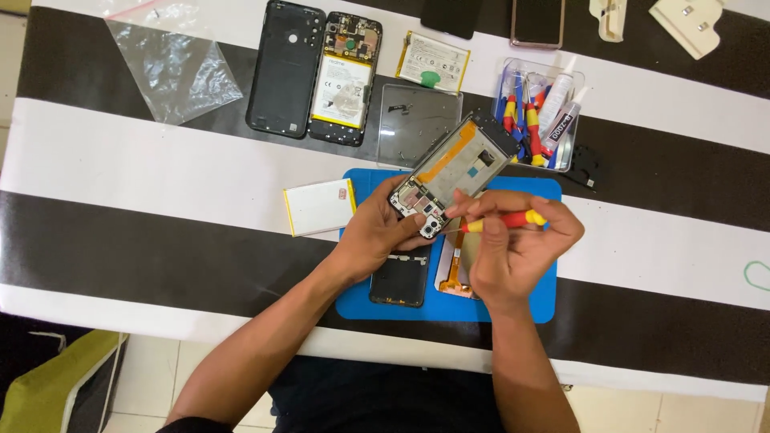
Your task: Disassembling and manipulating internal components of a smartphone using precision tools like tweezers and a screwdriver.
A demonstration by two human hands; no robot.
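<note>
Head view looks down on a striped table (120, 168) with a blue mat (525, 297). Above the mat, the left hand (377, 232) grips the lower end of an opened phone frame (453, 172), tilted. The right hand (513, 244) pinches a red-and-yellow screwdriver (505, 220), its tip at the frame's lower corner.

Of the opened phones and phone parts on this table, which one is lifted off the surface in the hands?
The phone frame with the orange strip, tilted above the blue mat: left hand grips it, right hand works a red-yellow screwdriver. The others lie flat.
</note>
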